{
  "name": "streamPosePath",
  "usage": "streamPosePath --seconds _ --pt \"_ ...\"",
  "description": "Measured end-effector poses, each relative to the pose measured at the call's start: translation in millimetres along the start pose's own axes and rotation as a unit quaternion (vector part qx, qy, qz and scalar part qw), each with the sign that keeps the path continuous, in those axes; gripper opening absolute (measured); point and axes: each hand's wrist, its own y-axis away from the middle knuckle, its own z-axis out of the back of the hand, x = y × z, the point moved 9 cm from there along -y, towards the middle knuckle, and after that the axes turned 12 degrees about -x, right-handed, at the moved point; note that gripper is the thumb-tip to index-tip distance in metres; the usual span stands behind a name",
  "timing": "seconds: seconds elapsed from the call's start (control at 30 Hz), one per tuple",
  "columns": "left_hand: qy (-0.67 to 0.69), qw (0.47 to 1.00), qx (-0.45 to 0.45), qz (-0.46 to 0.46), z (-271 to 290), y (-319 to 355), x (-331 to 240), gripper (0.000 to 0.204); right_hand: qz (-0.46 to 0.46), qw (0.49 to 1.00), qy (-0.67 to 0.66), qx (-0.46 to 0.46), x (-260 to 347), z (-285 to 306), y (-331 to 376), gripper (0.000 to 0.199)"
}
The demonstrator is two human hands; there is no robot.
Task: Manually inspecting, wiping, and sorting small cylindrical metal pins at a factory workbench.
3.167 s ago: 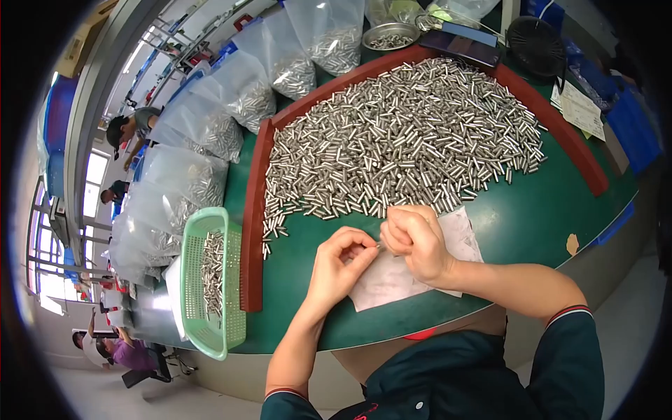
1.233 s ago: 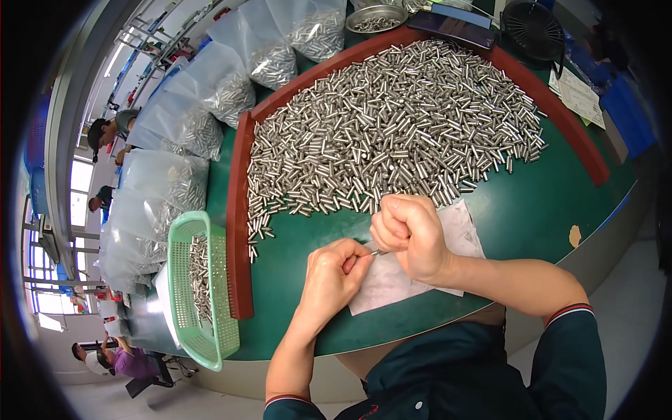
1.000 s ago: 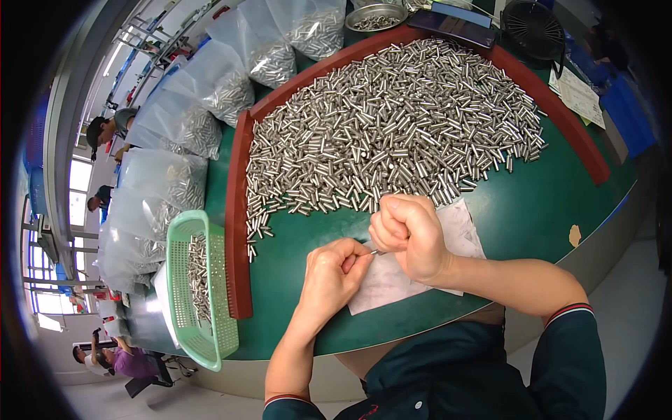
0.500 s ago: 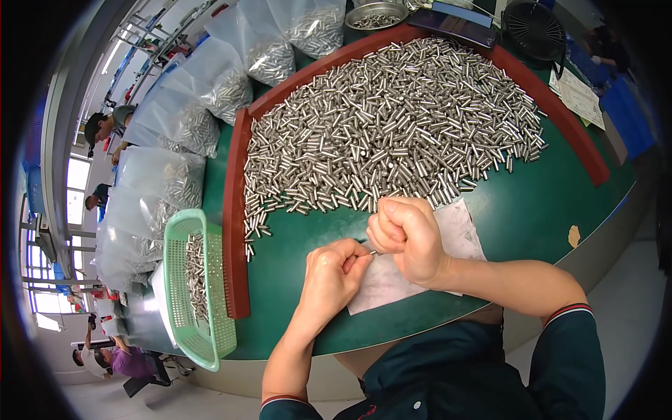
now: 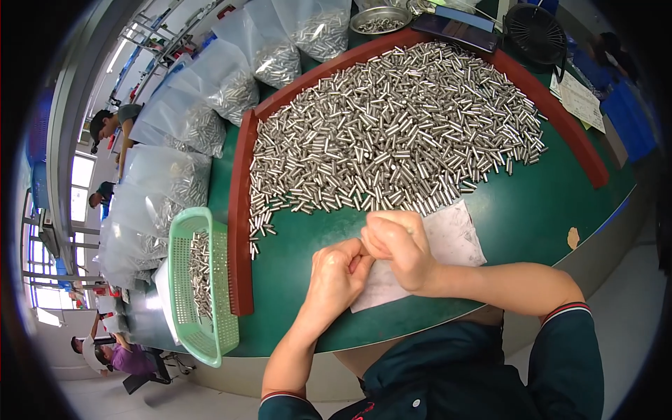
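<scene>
My left hand [image 5: 332, 278] is closed in a pinch, its fingertips against the curled fingers of my right hand [image 5: 404, 250]. The short metal pin that showed at the left fingertips a moment earlier is hidden between the hands now. My right hand makes a fist, thumb on top; what it holds, if anything, cannot be seen. Both hands are over a stained whitish cloth [image 5: 455, 236] on the green table [image 5: 294, 241]. Just beyond them spreads a wide heap of short shiny metal pins [image 5: 392, 129].
Red rails [image 5: 240, 280] border the heap. A green plastic basket [image 5: 176, 294] with pins stands at the left. Clear bags of pins [image 5: 276, 64] line the far left. At the back are a metal bowl [image 5: 381, 19], a phone [image 5: 455, 31] and a black fan [image 5: 535, 33]. People work farther left.
My right hand has moved slightly left and down, closing against my left fingertips. The pin that showed between the hands has gone out of sight. The whole view has shifted slightly.
</scene>
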Motion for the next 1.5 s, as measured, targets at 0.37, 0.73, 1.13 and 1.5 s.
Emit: streamPosePath --seconds 0.37,0.73,1.13,1.5 --pt "0.63 0.714 0.074 0.296 -10.5 1.9 45.6 0.013 -0.127 0.985 -0.113 0.0 -10.3 10.2 -1.7 0.034" --pt "0.628 0.699 0.081 0.332 -13.0 -1.2 50.6 0.023 -0.13 0.983 -0.129 -0.008 -10.9 12.1 -7.4 0.035" --pt "0.341 0.892 -0.214 0.207 66.7 -22.4 104.4 0.02 -0.128 0.984 -0.123 -0.008 -11.0 11.3 -5.7 0.034" --pt "-0.086 0.964 -0.25 0.035 56.4 -45.6 67.3 0.023 -0.128 0.982 -0.136 -0.024 -9.6 18.4 -5.7 0.032"
